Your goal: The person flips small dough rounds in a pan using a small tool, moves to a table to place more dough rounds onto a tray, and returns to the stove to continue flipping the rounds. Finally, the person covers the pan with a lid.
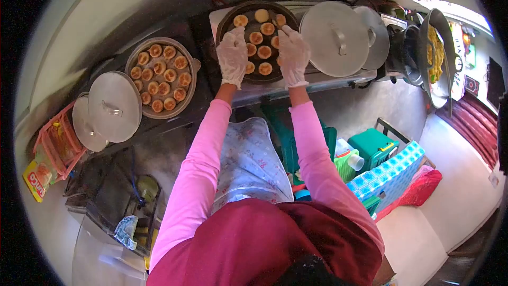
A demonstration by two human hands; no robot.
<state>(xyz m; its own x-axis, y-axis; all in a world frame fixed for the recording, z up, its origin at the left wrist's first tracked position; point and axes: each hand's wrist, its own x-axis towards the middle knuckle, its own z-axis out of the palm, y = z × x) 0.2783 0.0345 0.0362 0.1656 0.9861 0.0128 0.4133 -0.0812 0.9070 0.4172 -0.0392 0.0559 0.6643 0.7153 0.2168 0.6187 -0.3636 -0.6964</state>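
Note:
A round dark pan (257, 78) holds several small round buns (264, 52), mostly browned on top, with one paler bun (262, 16) near the far rim. Over the pan's left side is my left hand (232, 57) in a clear plastic glove, its fingers drawn together; what they hold, if anything, is hidden. My right hand (294, 54), gloved too, is closed over the right side. A narrow dark spatula-like tool (273, 18) reaches from its fingertips in among the far buns.
On the left stands a second round pan (186, 95) of browned buns. Metal lids with handles lie beside the pans, one at left (115, 107) and one at right (334, 39). A wok (442, 92) with yellow food is far right, and a pink basket (59, 140) far left.

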